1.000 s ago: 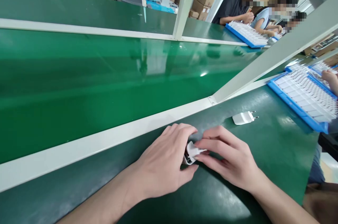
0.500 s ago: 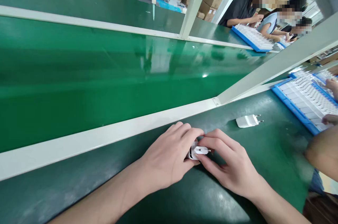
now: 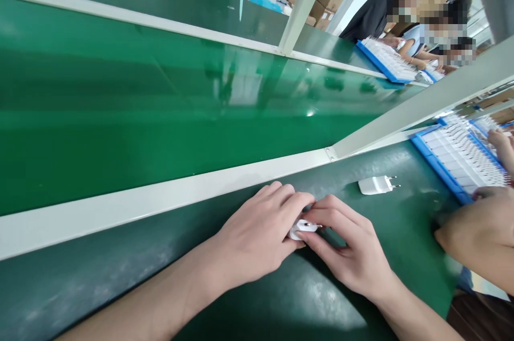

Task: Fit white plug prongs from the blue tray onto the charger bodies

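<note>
A white two-pin plug charger (image 3: 302,227) is held between my two hands just above the green bench. The fingers and thumb of my left hand (image 3: 261,236) close around its body from the left, hiding most of it. From the right, my right hand (image 3: 345,242) pinches its pin end between thumb and fingers; the metal pins point right. Another white plug charger (image 3: 375,185) lies on its side on the bench, beyond my right hand, its two pins also facing right.
A pale metal rail (image 3: 168,194) borders the green conveyor belt (image 3: 160,100) ahead, with a slanted post (image 3: 385,116) rising right. A blue tray (image 3: 439,161) full of white chargers stands at right, near a co-worker's arm (image 3: 482,239). More people sit across the belt.
A dark gap seen at the charger's left side no longer shows, and the charger has turned slightly in my fingers. The co-worker's arm at right has come further left.
</note>
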Demonstrator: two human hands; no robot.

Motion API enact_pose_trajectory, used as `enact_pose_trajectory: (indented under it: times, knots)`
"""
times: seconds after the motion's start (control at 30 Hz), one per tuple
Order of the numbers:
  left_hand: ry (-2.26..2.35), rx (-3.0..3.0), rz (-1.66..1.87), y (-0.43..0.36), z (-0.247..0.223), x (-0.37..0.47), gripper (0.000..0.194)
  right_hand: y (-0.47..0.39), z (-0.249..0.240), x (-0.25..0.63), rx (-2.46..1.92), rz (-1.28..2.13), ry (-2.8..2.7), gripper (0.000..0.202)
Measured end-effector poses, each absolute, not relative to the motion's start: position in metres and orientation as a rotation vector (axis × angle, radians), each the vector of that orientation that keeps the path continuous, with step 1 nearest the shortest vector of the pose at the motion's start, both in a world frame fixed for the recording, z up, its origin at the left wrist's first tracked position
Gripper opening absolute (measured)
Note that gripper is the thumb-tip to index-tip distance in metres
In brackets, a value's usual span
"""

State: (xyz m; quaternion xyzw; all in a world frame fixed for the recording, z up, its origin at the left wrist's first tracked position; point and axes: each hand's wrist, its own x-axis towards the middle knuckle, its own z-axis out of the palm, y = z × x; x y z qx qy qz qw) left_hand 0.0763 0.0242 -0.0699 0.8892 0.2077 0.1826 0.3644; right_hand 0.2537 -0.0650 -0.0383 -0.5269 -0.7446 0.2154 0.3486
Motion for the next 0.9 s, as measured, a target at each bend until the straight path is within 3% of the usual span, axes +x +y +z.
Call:
enact_pose_trajectory:
  times: [0.27, 0.57, 0.8, 0.9]
  knots:
    - [0.565, 2.195, 0.417, 0.031, -0.064, 0.078, 0.037, -0.06, -0.042, 0.253, -1.386, 0.562, -1.924, 0.004]
    - [0.617, 2.464, 0.415, 0.028, -0.072, 0.082, 0.081, -0.068, -0.04, 0.283, -1.812, 0.11, -2.034, 0.009]
    - [0.544, 2.701, 0.406, 0.005, -0.025, 0.023, 0.067, -0.079, -0.006, 0.331, -2.117, -0.458, -1.653, 0.048]
    - [0.668, 2.862, 0.446, -0.004, 0.008, -0.053, 0.051, -0.072, 0.002, 0.305, -2.0, -0.421, -1.671, 0.056]
